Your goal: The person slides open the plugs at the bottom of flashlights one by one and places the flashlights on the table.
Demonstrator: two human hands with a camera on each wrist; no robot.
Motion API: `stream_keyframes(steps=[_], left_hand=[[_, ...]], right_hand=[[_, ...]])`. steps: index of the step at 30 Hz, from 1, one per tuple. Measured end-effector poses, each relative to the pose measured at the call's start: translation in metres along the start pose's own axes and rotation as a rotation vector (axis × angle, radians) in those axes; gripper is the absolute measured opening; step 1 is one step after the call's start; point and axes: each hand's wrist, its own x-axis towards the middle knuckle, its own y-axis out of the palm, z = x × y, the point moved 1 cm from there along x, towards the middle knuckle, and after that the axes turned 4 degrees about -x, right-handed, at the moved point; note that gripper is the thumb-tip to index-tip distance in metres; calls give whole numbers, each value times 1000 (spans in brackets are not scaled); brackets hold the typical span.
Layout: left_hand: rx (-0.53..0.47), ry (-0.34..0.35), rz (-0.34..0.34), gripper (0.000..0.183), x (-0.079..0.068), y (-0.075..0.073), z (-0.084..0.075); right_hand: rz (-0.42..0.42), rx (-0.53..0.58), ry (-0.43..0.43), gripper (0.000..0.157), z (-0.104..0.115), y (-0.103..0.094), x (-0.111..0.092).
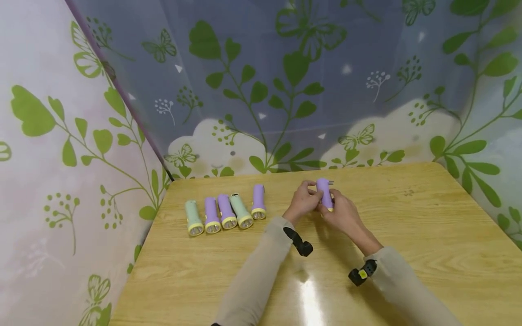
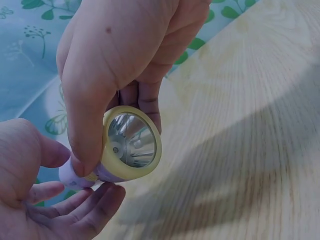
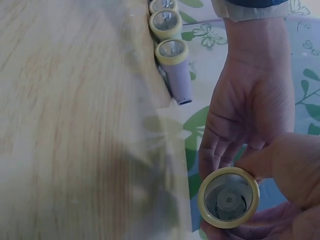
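Note:
Both hands hold a purple flashlight (image 1: pixel 325 192) with a yellow rim, tilted above the table; two thin metal prongs (image 1: pixel 331 182) stick out sideways at its tail end. My right hand (image 1: pixel 342 215) grips it near the head, thumb and fingers on opposite sides. My left hand (image 1: pixel 303 201) has its thumb and fingers about the body toward the tail. In the left wrist view the lens and silver reflector (image 2: pixel 132 140) face the camera, with left fingers (image 2: pixel 85 207) underneath. The right wrist view shows the unlit lens (image 3: pixel 229 197) nearly head-on, covering most of the body.
Left of the hands, several flashlights lie in a row on the wooden table (image 1: pixel 408 217), lenses toward me: a green one (image 1: pixel 192 215), purple ones side by side, another green one (image 1: pixel 240 208), and a purple one (image 1: pixel 258 199) slightly apart. A patterned curtain (image 1: pixel 244 90) hangs behind the table.

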Motion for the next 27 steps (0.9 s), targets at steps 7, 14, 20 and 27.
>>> stream_keyframes(steps=[7, 14, 20, 27], left_hand=[[-7, -21, 4, 44, 2, 6, 5], [37, -29, -3, 43, 1, 10, 8], [20, -41, 5, 42, -1, 14, 11], [46, -40, 14, 41, 0, 14, 12]], right_hand=[[10, -32, 27, 67, -7, 2, 4], [14, -49, 25, 66, -12, 4, 5], [17, -62, 35, 65, -17, 8, 5], [53, -54, 71, 69, -20, 10, 8]])
